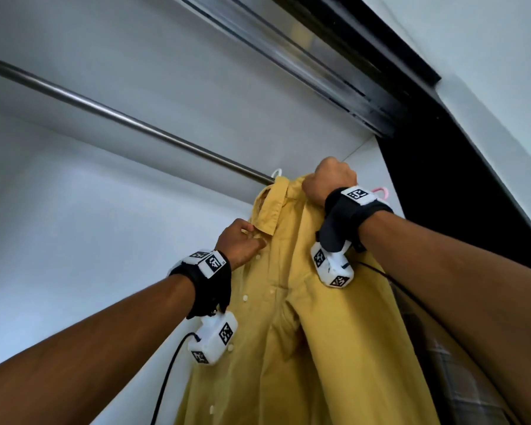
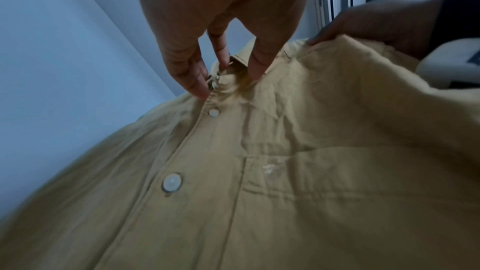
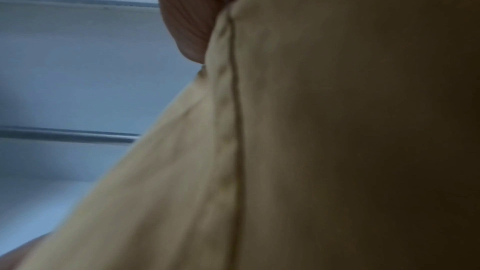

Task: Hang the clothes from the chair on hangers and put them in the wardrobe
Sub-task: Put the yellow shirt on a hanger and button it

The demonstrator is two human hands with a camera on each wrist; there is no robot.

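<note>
Because the yellow shirt (image 1: 304, 302) is of thin, soft woven cloth, it is judged to be light and limp, so that it folds and slides wherever it is not supported; the firmer parts, the collar (image 1: 273, 207) and the shoulder seam, are judged to be the better places to take hold of it. The shirt is seen inside the wardrobe, hanging just below the metal rail (image 1: 129, 121), at about 5 o'clock of the head view, and a white hanger hook (image 1: 277, 172) is seen above the collar, at the rail. Whether the hook sits fully on the rail cannot be told.

The placket just under the collar is pinched by the left hand (image 1: 241, 240), with the fingertips (image 2: 197, 87) brought close together on the cloth near the top button (image 2: 214, 112). The right hand (image 1: 330, 179), at 1 o'clock from the left one, is closed as a fist on the cloth at the shoulder. A pink hook (image 1: 380, 191) is seen behind the right wrist, and a checked garment (image 1: 460, 378) hangs at 4 o'clock of the shirt.
</note>
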